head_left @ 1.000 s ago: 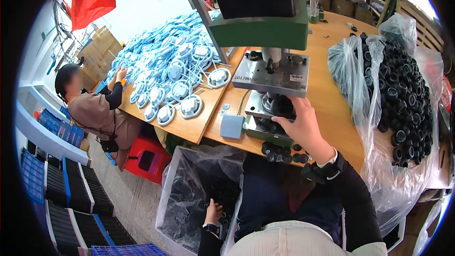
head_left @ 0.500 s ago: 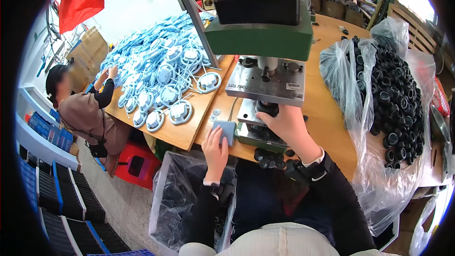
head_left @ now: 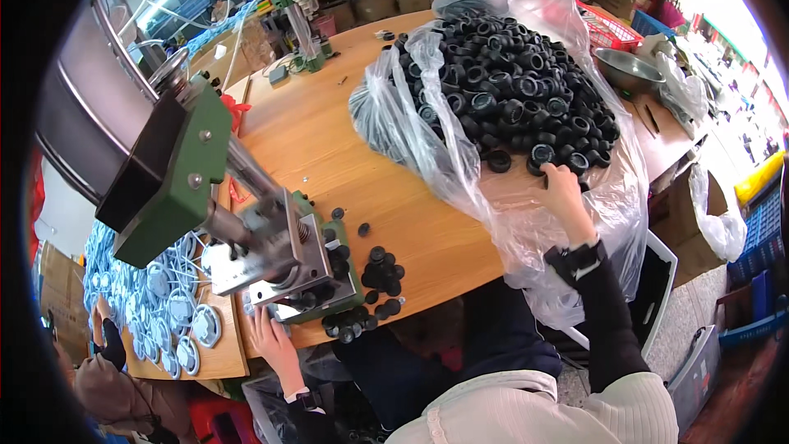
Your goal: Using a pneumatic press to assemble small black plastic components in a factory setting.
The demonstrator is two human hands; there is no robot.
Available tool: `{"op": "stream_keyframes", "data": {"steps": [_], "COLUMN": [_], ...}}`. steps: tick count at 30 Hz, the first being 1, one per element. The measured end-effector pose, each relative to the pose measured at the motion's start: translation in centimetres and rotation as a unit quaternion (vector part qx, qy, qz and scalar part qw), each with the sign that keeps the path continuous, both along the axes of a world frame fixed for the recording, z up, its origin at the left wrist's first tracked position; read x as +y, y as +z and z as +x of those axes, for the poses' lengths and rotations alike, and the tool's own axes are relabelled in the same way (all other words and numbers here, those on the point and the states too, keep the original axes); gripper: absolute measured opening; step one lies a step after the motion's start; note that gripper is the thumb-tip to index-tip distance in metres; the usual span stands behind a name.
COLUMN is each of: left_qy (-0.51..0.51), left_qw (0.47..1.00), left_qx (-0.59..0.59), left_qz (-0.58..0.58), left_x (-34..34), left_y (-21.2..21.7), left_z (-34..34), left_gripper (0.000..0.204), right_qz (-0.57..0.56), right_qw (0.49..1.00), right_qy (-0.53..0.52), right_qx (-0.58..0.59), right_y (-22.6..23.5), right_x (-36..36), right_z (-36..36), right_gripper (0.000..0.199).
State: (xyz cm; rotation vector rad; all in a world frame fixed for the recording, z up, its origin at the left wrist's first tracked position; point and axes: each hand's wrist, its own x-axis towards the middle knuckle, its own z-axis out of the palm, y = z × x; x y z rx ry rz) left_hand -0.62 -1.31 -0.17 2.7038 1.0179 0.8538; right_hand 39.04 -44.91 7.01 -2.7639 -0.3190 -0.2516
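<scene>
My right hand [head_left: 567,199] is at the near edge of a pile of black ring-shaped caps [head_left: 509,82]. Its thumb and fingers are closed on one black cap [head_left: 541,156] there. My left hand [head_left: 275,347] lies with fingers stretched out beside the base of a bench press, and a grey box [head_left: 279,329] is partly hidden by it. The press has a green head [head_left: 177,173] and a metal block [head_left: 259,255] above its lower plate. What lies between the block and plate is hard to make out.
Loose small black discs [head_left: 382,273] lie beside the press. Clear plastic sheeting [head_left: 427,148] surrounds the cap pile on the wooden table [head_left: 329,140]. Pale blue round parts with cords [head_left: 181,308] cover the left table, where another person [head_left: 107,386] sits. A metal bowl [head_left: 629,70] stands at the right.
My right hand has left the black part under the press and reached right to the cap pile. The view has turned right. My left hand stays by the grey box.
</scene>
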Motion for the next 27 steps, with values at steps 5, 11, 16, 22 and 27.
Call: {"op": "stream_keyframes", "data": {"steps": [5, 11, 16, 22, 27], "left_qy": [-0.036, -0.107, -0.088, 0.006, -0.026], "left_qw": [0.98, 0.918, 0.898, 0.967, 0.927], "left_qx": [-0.193, -0.351, -0.383, -0.247, -0.373], "left_qz": [-0.018, -0.151, -0.198, 0.065, 0.029], "left_x": [-4.2, -6.3, -4.8, -6.0, -7.0], "left_y": [4.5, 11.0, 13.1, 11.3, 9.1], "left_z": [2.7, 9.1, 12.6, 11.7, 7.5], "left_gripper": [0.039, 0.05, 0.021, 0.034, 0.042], "right_qz": [-0.125, -0.082, -0.104, 0.245, 0.358], "right_qw": [0.99, 0.996, 0.992, 0.951, 0.822], "right_qy": [0.036, 0.035, 0.067, 0.187, 0.44], "right_qx": [0.056, -0.016, -0.021, 0.005, 0.046], "right_y": [-2.6, -5.9, -3.1, 4.1, 6.7], "right_x": [-3.2, -5.2, -4.6, 0.7, 12.5], "right_z": [4.3, 5.6, 4.5, -1.4, -11.1], "right_gripper": [0.056, 0.054, 0.05, 0.042, 0.045]}}
